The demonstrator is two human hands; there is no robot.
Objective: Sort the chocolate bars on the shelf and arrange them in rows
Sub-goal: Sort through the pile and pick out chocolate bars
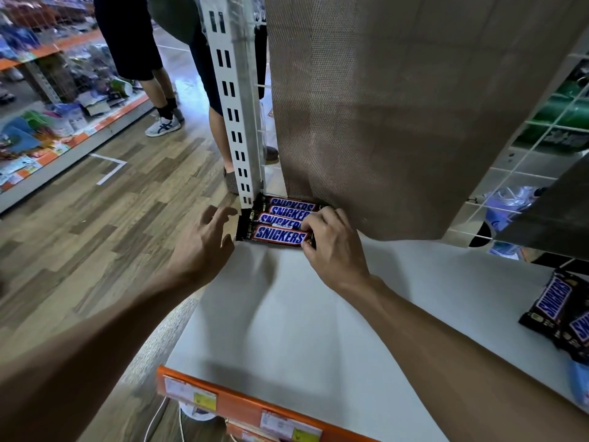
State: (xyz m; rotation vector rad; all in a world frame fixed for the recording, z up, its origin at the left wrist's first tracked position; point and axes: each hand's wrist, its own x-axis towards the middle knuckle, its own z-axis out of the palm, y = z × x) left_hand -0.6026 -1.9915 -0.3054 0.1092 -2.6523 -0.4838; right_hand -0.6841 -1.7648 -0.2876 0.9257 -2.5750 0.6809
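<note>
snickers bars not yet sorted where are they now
In the head view, the loose bars lie at the shelf's right edge, far from the row beside the white upright.

- Chocolate bars point(279, 234): dark brown wrappers, blue lettering on white, red edging.
- Shelf point(302, 314): plain white; front strip point(242, 406) orange.
- Floor point(105, 224): brown wood-grain planks.

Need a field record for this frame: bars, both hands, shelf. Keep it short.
row: four Snickers bars side by side at back left corner of shelf, beside upright post
right hand: fingers and thumb pinch right end of front bar
left hand: fingers spread at row's left end; contact unclear
loose bars: overlapping heap at shelf's right edge, not yet in the row
</note>
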